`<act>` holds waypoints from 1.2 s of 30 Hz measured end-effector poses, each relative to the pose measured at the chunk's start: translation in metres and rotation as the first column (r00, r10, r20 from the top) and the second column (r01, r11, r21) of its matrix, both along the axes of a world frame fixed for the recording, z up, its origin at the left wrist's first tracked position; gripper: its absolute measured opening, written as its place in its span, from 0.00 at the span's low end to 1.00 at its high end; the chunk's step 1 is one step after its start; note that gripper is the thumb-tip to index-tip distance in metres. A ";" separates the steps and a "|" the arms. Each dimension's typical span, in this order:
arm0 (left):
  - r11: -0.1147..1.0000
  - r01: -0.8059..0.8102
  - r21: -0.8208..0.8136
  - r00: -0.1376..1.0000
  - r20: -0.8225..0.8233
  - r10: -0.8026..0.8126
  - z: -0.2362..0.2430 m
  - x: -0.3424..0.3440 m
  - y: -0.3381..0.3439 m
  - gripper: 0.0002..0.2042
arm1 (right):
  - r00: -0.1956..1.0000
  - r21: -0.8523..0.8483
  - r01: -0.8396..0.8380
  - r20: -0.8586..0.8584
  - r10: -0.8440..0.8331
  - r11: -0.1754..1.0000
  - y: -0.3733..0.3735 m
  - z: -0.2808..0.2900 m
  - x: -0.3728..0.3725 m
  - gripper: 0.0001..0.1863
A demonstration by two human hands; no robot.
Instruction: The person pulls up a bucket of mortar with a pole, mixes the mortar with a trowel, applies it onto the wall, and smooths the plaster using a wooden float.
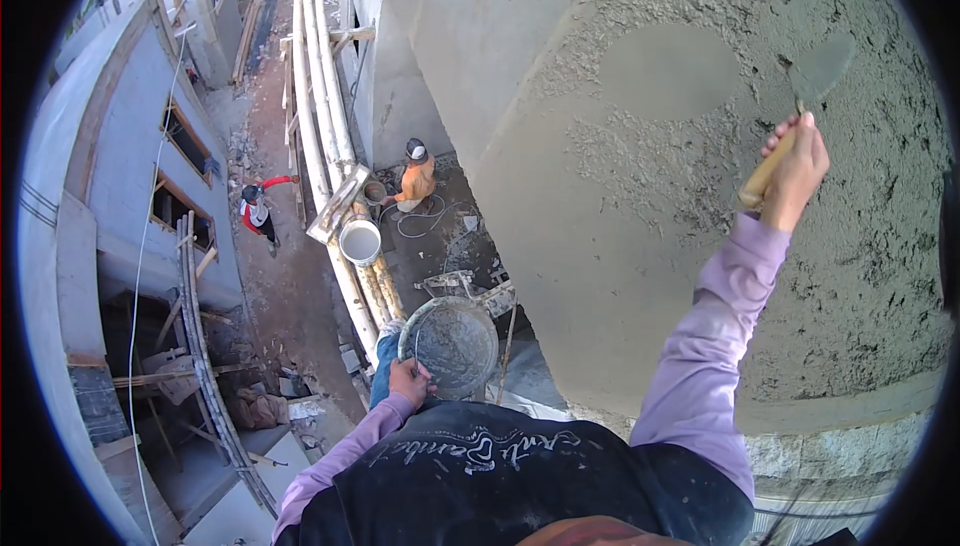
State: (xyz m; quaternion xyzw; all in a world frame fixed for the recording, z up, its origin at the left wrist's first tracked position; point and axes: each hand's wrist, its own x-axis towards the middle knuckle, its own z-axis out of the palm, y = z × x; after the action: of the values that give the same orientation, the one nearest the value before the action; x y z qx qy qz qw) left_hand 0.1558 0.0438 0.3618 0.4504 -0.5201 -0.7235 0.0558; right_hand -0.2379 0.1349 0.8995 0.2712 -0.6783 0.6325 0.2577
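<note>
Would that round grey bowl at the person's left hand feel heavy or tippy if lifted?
The round grey bowl probably feels heavy, since grey mortar-like paste shows inside. Lifted by one edge, it might tip, because it looks wide and the left hand holds only its rim.

On my feed, the right hand [795,176] hides part of the trowel handle [760,184], and the bowl [404,336] and black shirt [520,476] cover most of the blue trousers [382,374]. The lens rim cuts off the plastered wall [840,296]. The worker in orange [416,183] is too small for me to make out fingers; the white bucket's [362,261] contents I can't tell.
</note>
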 end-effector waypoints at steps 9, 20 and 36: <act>0.998 0.054 0.022 0.996 -0.074 -0.052 0.008 -0.003 0.001 0.09 | 0.953 0.896 -0.274 0.301 -0.023 0.349 0.107 -0.280 0.150 0.14; 0.986 0.167 0.027 0.984 -0.069 -0.164 0.034 -0.007 0.004 0.08 | 0.761 0.748 -0.624 0.648 -0.041 0.226 0.100 -0.520 0.244 0.15; 0.998 0.048 0.033 0.997 -0.067 -0.045 -0.008 -0.010 -0.002 0.08 | 0.937 0.826 -0.266 0.100 0.334 0.497 0.032 -0.217 0.143 0.12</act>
State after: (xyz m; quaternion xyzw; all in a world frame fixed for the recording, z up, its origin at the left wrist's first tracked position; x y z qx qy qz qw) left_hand 0.1454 0.0419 0.3535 0.4148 -0.5157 -0.7480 0.0484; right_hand -0.0947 0.1665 0.6820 0.4961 -0.8276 0.2625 0.0101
